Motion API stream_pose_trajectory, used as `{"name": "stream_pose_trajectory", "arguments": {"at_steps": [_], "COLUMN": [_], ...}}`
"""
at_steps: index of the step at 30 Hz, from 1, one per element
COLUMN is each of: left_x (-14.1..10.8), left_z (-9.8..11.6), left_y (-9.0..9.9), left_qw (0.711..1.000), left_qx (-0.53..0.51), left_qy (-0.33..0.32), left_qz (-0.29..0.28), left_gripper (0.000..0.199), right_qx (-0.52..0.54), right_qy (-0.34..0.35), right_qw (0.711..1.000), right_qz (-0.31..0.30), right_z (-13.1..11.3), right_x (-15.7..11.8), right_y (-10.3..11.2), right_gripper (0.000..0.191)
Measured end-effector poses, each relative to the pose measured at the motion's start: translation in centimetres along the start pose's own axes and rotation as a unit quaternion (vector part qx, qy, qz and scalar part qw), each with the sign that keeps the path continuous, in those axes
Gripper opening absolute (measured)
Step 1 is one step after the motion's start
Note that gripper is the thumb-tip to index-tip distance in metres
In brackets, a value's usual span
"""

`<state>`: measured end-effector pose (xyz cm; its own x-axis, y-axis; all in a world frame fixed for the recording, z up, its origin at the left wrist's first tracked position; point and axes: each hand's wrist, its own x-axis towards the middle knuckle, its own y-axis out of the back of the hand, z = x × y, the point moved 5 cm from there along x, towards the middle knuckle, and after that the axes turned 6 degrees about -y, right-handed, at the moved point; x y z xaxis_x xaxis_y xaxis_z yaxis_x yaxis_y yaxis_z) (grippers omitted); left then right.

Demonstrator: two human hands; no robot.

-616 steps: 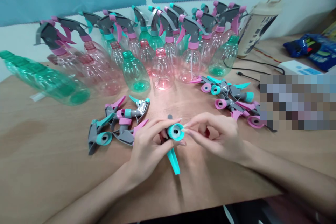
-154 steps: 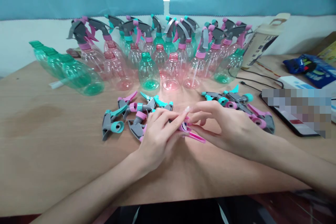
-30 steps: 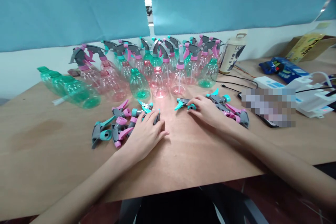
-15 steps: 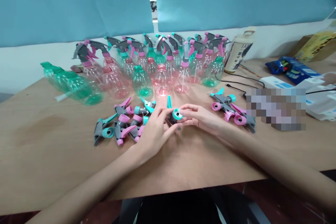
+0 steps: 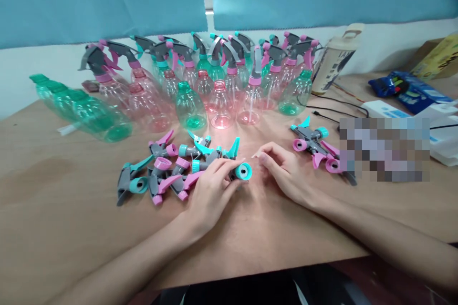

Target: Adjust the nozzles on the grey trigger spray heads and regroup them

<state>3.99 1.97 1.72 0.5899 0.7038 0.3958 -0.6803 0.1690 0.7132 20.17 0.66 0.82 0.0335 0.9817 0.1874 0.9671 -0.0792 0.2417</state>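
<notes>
My left hand (image 5: 213, 189) is closed round a grey trigger spray head with a teal collar (image 5: 244, 171), whose open end faces me. Its teal trigger (image 5: 234, 147) sticks up behind my fingers. A short way to the right, apart from the spray head, my right hand (image 5: 286, 171) has thumb and forefinger pinched together. Something small and pale may be at those fingertips, too small to name. Just left of my left hand lie several loose spray heads (image 5: 160, 178) with pink and teal parts. Another pile of spray heads (image 5: 315, 145) lies beyond my right hand.
Pink and green clear bottles (image 5: 220, 109) stand across the back, many with spray heads fitted. Green bottles (image 5: 96, 116) lie at the left. A tall cream bottle (image 5: 334, 64), black cables (image 5: 338, 97), a blue packet (image 5: 411, 90) and a blurred patch are at the right.
My right hand has drawn away to the right from the spray head's collar, fingers pinched. My left hand still holds the spray head, now a little lower in view.
</notes>
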Motion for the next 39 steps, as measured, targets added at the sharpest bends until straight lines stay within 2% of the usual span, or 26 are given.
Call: {"name": "stream_pose_trajectory", "arguments": {"at_steps": [3, 7, 14, 20, 25, 32, 39], "left_x": [0.0, 0.1, -0.1, -0.3, -0.5, -0.6, -0.7], "left_z": [0.0, 0.0, -0.1, 0.5, 0.7, 0.6, 0.2], "left_y": [-0.3, -0.4, 0.0, 0.4, 0.5, 0.4, 0.3], "left_qw": [0.999, 0.997, 0.997, 0.998, 0.998, 0.998, 0.999], "left_qx": [-0.032, -0.063, -0.072, -0.028, -0.005, -0.003, -0.046], "left_qy": [0.036, 0.047, 0.013, -0.027, -0.045, -0.052, -0.02], "left_qz": [-0.01, -0.004, 0.031, 0.048, 0.053, 0.044, -0.001], "left_gripper": [0.028, 0.026, 0.034, 0.033, 0.03, 0.032, 0.031], "right_qx": [-0.094, -0.154, -0.203, -0.254, -0.249, -0.18, -0.094], "right_qy": [0.088, 0.173, 0.26, 0.249, 0.226, 0.172, 0.109], "right_qw": [0.991, 0.971, 0.943, 0.935, 0.942, 0.968, 0.986], "right_qz": [-0.019, -0.064, -0.036, 0.001, 0.016, -0.012, -0.08], "right_z": [-1.1, -1.6, -2.4, -3.0, -3.2, -2.1, -1.4], "right_x": [-0.6, -0.7, -1.5, -2.4, -2.4, -2.6, -2.4], "right_y": [-0.2, -0.3, -0.4, -0.8, -0.9, -1.7, -2.3], "right_gripper": [0.025, 0.034, 0.036, 0.032, 0.031, 0.027, 0.029]}}
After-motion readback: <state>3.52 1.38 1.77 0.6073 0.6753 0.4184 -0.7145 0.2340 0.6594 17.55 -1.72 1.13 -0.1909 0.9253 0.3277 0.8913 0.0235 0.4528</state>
